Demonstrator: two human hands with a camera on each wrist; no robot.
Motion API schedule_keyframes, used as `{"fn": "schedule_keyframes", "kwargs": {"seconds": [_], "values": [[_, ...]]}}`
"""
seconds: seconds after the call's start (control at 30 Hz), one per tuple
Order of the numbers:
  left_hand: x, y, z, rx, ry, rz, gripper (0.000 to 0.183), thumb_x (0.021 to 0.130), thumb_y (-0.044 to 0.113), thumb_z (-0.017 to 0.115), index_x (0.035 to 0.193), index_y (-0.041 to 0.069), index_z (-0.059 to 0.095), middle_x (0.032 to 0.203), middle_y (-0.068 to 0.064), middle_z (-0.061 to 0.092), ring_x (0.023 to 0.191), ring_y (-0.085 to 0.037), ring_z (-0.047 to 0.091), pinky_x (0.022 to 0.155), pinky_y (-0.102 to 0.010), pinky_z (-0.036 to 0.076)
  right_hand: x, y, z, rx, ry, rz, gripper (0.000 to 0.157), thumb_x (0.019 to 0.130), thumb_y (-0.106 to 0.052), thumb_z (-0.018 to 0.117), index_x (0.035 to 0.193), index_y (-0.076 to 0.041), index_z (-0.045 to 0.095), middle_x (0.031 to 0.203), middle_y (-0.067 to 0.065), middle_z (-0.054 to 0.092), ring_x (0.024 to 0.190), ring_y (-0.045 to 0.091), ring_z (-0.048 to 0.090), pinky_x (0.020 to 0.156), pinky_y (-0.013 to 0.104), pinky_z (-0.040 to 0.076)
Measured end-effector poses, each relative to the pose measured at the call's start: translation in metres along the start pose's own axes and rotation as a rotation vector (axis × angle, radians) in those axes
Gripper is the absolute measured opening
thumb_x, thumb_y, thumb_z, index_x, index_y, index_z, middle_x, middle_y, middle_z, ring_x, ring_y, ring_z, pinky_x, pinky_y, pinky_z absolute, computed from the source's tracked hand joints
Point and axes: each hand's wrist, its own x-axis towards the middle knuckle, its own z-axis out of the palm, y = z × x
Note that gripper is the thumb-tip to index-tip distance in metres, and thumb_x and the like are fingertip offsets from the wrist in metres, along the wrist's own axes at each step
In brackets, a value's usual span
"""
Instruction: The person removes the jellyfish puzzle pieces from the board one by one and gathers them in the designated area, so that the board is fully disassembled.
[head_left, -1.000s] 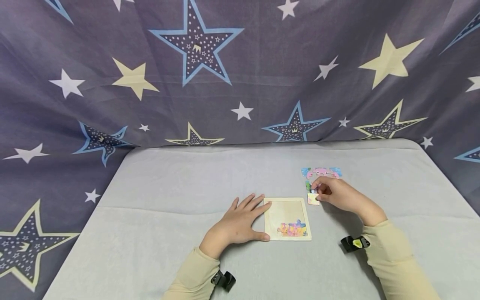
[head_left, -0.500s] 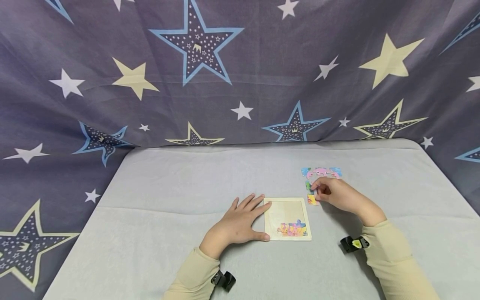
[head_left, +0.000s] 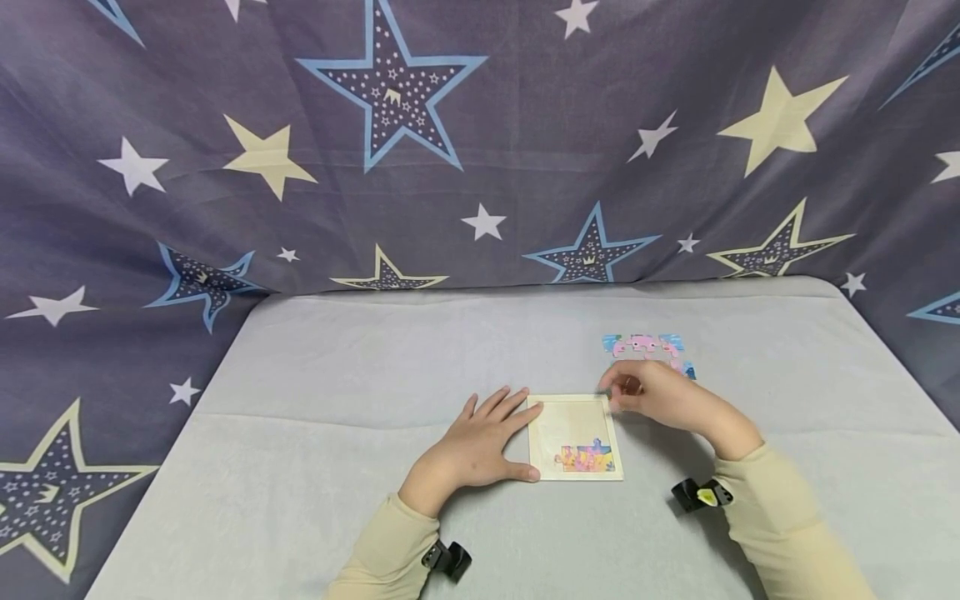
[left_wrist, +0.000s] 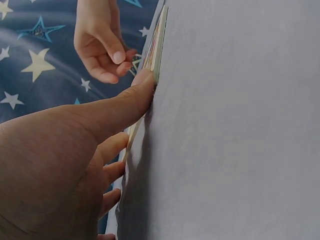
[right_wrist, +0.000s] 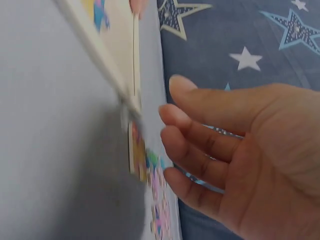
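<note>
My left hand (head_left: 480, 442) lies with fingers spread over the left edge of a square wooden puzzle tray (head_left: 573, 482); its thumb (left_wrist: 142, 82) presses the edge in the left wrist view. Joined jigsaw pieces (head_left: 587, 457), pink, yellow and blue, sit in the tray's lower right corner. My right hand (head_left: 656, 396) hovers at the tray's upper right corner, fingers loosely bent. Nothing shows between thumb and fingertips in the right wrist view, where a yellowish puzzle piece (right_wrist: 137, 155) appears blurred just past the tray corner. In the head view the right hand covers that spot.
Several loose pink and blue puzzle pieces (head_left: 643, 343) lie behind the right hand, partly covered by it. Grey cloth (head_left: 337, 367) covers the table. A star-patterned curtain (head_left: 450, 192) hangs along the back and sides.
A puzzle piece, pale side up at first, then showed its yellow face beside my right hand. The right hand has since moved left to the tray's corner. My left hand has stayed put.
</note>
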Motion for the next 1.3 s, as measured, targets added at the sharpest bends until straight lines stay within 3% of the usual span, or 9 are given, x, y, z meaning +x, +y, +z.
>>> {"fn": "schedule_keyframes", "kwargs": {"seconds": [0.23, 0.63, 1.03, 1.3], "values": [[0.002, 0.0, -0.001, 0.009, -0.008, -0.009, 0.089, 0.09, 0.054, 0.075, 0.164, 0.024, 0.035, 0.174, 0.001, 0.022, 0.162, -0.027, 0.013, 0.128, -0.061, 0.008, 0.003, -0.011, 0.01, 0.029, -0.107, -0.083, 0.014, 0.09, -0.004, 0.078, 0.103, -0.004, 0.073, 0.083, -0.005, 0.063, 0.077, 0.006, 0.057, 0.069, 0.022, 0.051], [0.002, -0.001, -0.001, 0.011, -0.01, -0.005, 0.089, 0.09, 0.055, 0.074, 0.164, 0.024, 0.035, 0.174, 0.001, 0.02, 0.162, -0.027, 0.012, 0.128, -0.062, 0.007, 0.005, -0.026, 0.024, -0.003, -0.23, -0.1, 0.021, 0.086, -0.004, 0.082, 0.106, -0.008, 0.074, 0.088, -0.004, 0.063, 0.076, 0.003, 0.051, 0.069, 0.022, 0.048], [0.002, 0.0, 0.0, 0.007, -0.012, -0.01, 0.089, 0.09, 0.055, 0.074, 0.164, 0.025, 0.034, 0.174, 0.002, 0.02, 0.162, -0.026, 0.011, 0.129, -0.061, 0.007, 0.002, -0.027, 0.032, -0.001, -0.299, -0.122, 0.028, 0.084, 0.0, 0.083, 0.109, -0.007, 0.074, 0.089, -0.001, 0.059, 0.071, 0.003, 0.048, 0.065, 0.022, 0.047], [0.002, 0.0, 0.0, -0.002, -0.022, -0.024, 0.089, 0.091, 0.056, 0.074, 0.164, 0.026, 0.034, 0.175, 0.003, 0.019, 0.162, -0.026, 0.01, 0.129, -0.06, 0.006, 0.001, -0.029, 0.035, -0.028, -0.297, -0.142, 0.03, 0.083, 0.0, 0.084, 0.109, -0.01, 0.075, 0.09, -0.002, 0.059, 0.072, 0.003, 0.047, 0.065, 0.022, 0.047]]}}
